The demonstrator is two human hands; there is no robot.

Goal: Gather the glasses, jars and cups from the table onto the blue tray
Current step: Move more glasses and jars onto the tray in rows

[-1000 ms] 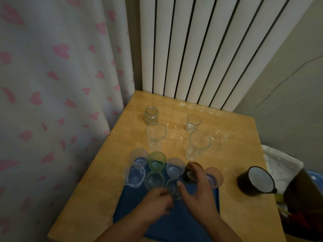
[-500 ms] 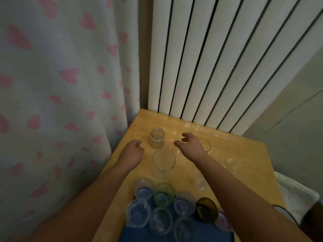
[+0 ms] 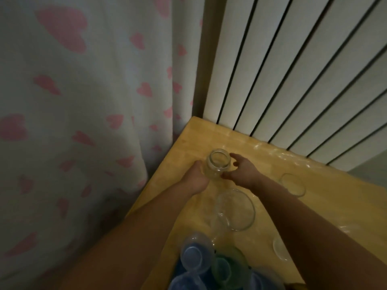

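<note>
A small clear glass jar [image 3: 217, 167] stands near the far left corner of the wooden table [image 3: 194, 137]. My left hand [image 3: 195, 180] presses against its left side, and my right hand [image 3: 243, 172] wraps thumb and fingers around its right side. A tall clear glass [image 3: 236, 210] stands just nearer to me, between my forearms. Two more clear glasses [image 3: 293, 185] [image 3: 279, 250] sit to the right. At the bottom edge, a sliver of the blue tray [image 3: 177, 271] holds several glasses, among them a clear one [image 3: 195, 254] and a green one [image 3: 228, 266].
A curtain with pink hearts [image 3: 83, 122] hangs close along the table's left edge. A white ribbed radiator [image 3: 293, 80] stands right behind the table's far edge. A patch of bare wood lies beyond the jar.
Both hands left the tray, reached across the table to the far jar and closed in on it from either side. The view moved forward and down with them.
</note>
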